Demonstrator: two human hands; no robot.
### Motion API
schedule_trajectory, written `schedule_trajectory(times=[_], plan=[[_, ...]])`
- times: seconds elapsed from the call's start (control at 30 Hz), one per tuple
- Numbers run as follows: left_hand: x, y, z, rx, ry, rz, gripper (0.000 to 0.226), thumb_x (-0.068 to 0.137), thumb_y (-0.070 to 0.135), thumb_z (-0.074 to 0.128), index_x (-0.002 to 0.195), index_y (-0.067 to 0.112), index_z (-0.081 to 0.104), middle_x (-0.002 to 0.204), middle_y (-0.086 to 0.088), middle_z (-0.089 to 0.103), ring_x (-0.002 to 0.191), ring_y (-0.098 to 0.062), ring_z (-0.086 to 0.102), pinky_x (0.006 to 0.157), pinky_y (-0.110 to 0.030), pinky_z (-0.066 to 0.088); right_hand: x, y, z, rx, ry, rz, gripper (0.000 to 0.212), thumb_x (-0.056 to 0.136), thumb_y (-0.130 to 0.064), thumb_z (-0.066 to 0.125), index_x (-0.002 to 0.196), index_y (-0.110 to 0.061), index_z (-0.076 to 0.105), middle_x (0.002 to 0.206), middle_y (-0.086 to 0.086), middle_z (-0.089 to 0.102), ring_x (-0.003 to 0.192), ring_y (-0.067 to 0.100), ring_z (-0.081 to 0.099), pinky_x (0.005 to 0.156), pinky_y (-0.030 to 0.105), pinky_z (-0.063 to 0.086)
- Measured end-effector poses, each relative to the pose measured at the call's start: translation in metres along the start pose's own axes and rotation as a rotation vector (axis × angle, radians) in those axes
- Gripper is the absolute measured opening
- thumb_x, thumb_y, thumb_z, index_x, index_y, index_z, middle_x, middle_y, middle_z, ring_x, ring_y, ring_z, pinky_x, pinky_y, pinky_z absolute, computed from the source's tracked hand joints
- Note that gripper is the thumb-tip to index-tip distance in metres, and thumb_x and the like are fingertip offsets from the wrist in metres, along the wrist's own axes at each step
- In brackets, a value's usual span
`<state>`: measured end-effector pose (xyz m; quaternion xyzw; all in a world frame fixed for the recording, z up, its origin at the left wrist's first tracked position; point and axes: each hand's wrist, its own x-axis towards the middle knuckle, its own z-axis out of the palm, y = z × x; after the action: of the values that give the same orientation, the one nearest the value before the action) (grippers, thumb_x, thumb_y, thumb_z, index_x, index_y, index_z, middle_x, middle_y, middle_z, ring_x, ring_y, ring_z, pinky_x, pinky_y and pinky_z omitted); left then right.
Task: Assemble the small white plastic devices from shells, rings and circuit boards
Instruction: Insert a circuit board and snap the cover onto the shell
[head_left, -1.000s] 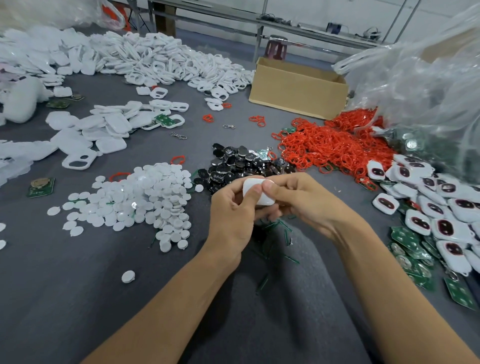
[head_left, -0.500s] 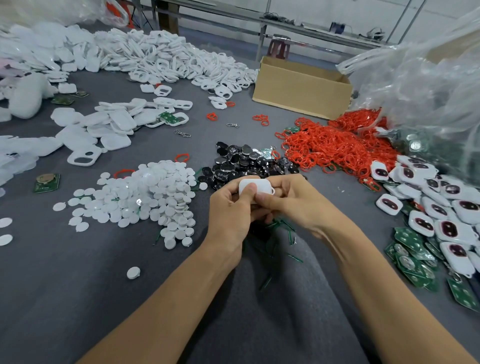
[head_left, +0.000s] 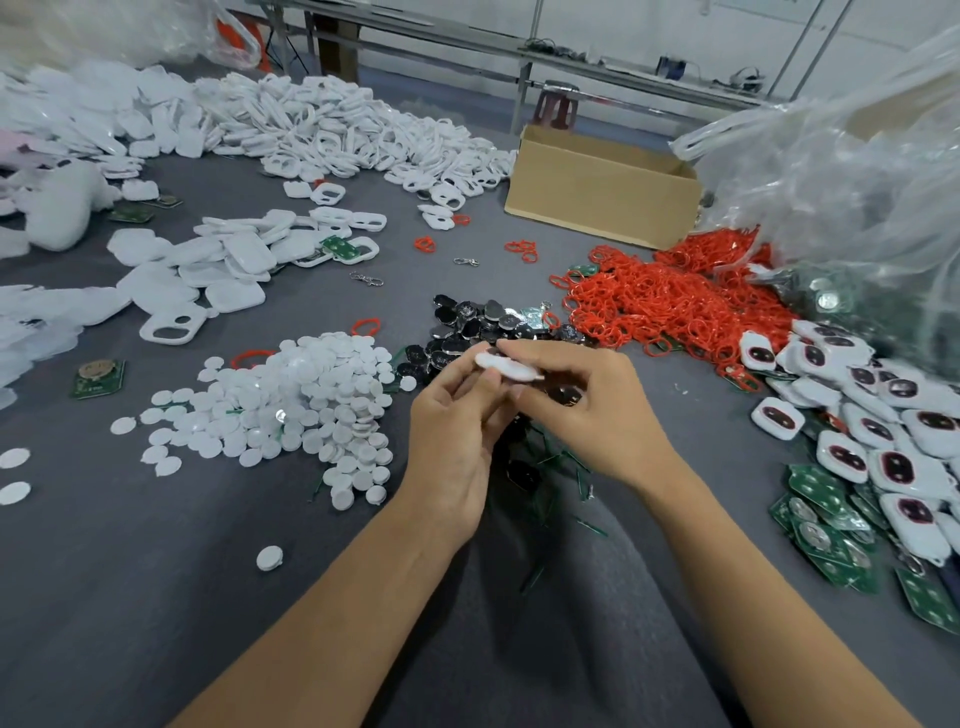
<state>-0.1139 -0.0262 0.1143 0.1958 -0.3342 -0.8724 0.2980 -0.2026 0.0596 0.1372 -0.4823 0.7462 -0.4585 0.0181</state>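
While both hands meet above the grey cloth surface (head_left: 130, 571), the white shell (head_left: 506, 366) sits between them, raised just over the near edge of the black parts pile (head_left: 483, 322).

Right hand (head_left: 587, 410): forefinger on top, thumb beneath, pinching the shell's right end.

Left hand (head_left: 457, 431): fingers reach up to the shell's left end. Blur hides whether they grip or only touch, so I cannot tell.

Shell seen nearly edge-on.

White discs heap (head_left: 306, 400) lies just left of the hands. Red rings heap (head_left: 670, 301) is beyond and to the right, in front of the cardboard box (head_left: 602, 192). Windowed white units (head_left: 852, 415) are at the right edge, with green circuit boards (head_left: 826, 525) beside them.
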Motion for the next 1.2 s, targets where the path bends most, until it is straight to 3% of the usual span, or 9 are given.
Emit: schedule_trajectory(times=[0.13,0.27,0.43,0.6,0.73,0.93,1.0,1.1,1.2], plan=[[0.001,0.005,-0.001,-0.096,-0.048,-0.04,0.032,0.096,-0.008,0.04,0.114,0.005,0.063,0.099,-0.011,0.072,0.083,-0.016,0.072,0.08,-0.026,0.059,0.002,-0.002,0.001,0.158,0.014,0.122,0.034,0.081,-0.002,0.072,0.111,-0.018,0.07,0.11,-0.006,0.07,0.098,0.004,0.065,0.083,0.024,0.052],[0.001,0.005,0.001,0.014,-0.043,0.021,0.031,0.098,-0.007,0.041,0.112,0.007,0.065,0.1,-0.008,0.073,0.087,-0.016,0.071,0.079,-0.025,0.059,0.003,-0.001,0.002,0.286,-0.06,0.295,0.04,0.083,0.0,0.069,0.121,-0.012,0.062,0.097,0.0,0.07,0.073,0.006,0.061,0.069,0.022,0.053],[-0.002,0.004,-0.001,0.123,-0.048,0.061,0.03,0.099,-0.002,0.044,0.105,0.013,0.069,0.088,-0.005,0.075,0.072,-0.015,0.071,0.054,-0.028,0.058,0.001,-0.003,-0.001,0.585,-0.204,0.4,0.028,0.091,0.009,0.051,0.113,-0.002,0.061,0.074,0.008,0.068,0.06,0.017,0.063,0.054,0.024,0.05],[-0.001,0.001,-0.002,0.217,-0.023,0.092,0.031,0.097,-0.003,0.047,0.103,0.016,0.071,0.1,-0.005,0.074,0.087,-0.015,0.071,0.077,-0.028,0.059,0.001,-0.005,0.004,0.523,-0.167,0.425,0.022,0.089,0.011,0.05,0.105,0.001,0.062,0.066,0.008,0.064,0.052,0.019,0.059,0.047,0.023,0.047],[0.001,0.001,-0.002,0.209,-0.036,0.072,0.031,0.097,-0.004,0.047,0.105,0.014,0.071,0.101,-0.006,0.074,0.083,-0.012,0.071,0.073,-0.024,0.058,0.001,-0.004,0.006,0.521,-0.123,0.428,0.021,0.088,0.011,0.052,0.094,-0.004,0.064,0.062,0.006,0.062,0.048,0.02,0.056,0.044,0.026,0.046],[0.001,0.002,-0.001,0.214,-0.018,0.056,0.029,0.097,-0.001,0.048,0.112,0.012,0.069,0.105,-0.009,0.074,0.093,-0.021,0.069,0.088,-0.038,0.056,-0.001,-0.005,0.007,0.563,-0.149,0.419,0.025,0.091,0.009,0.05,0.113,0.004,0.059,0.077,0.018,0.063,0.058,0.022,0.06,0.05,0.023,0.047],[0.001,0.002,-0.001,0.208,-0.021,0.058,0.029,0.096,-0.002,0.05,0.112,0.011,0.07,0.102,-0.007,0.075,0.09,-0.02,0.069,0.085,-0.037,0.058,-0.001,-0.005,0.005,0.574,-0.155,0.433,0.024,0.091,0.009,0.049,0.112,0.005,0.059,0.077,0.017,0.063,0.058,0.02,0.06,0.051,0.023,0.047],[-0.001,0.002,-0.002,0.252,-0.013,0.122,0.028,0.092,-0.005,0.056,0.105,0.013,0.073,0.093,0.0,0.077,0.083,-0.011,0.071,0.075,-0.023,0.058,-0.004,-0.006,0.002,0.535,-0.148,0.467,0.021,0.092,0.009,0.048,0.108,0.004,0.061,0.079,0.016,0.063,0.057,0.017,0.058,0.05,0.022,0.045],[-0.002,0.0,-0.005,0.416,0.017,0.216,0.027,0.086,-0.005,0.065,0.093,0.019,0.076,0.083,0.006,0.076,0.077,-0.007,0.069,0.078,-0.024,0.057,-0.01,-0.005,-0.012,0.44,-0.078,0.488,0.02,0.091,0.011,0.049,0.101,0.001,0.063,0.071,0.011,0.061,0.052,0.01,0.055,0.048,0.019,0.043]])
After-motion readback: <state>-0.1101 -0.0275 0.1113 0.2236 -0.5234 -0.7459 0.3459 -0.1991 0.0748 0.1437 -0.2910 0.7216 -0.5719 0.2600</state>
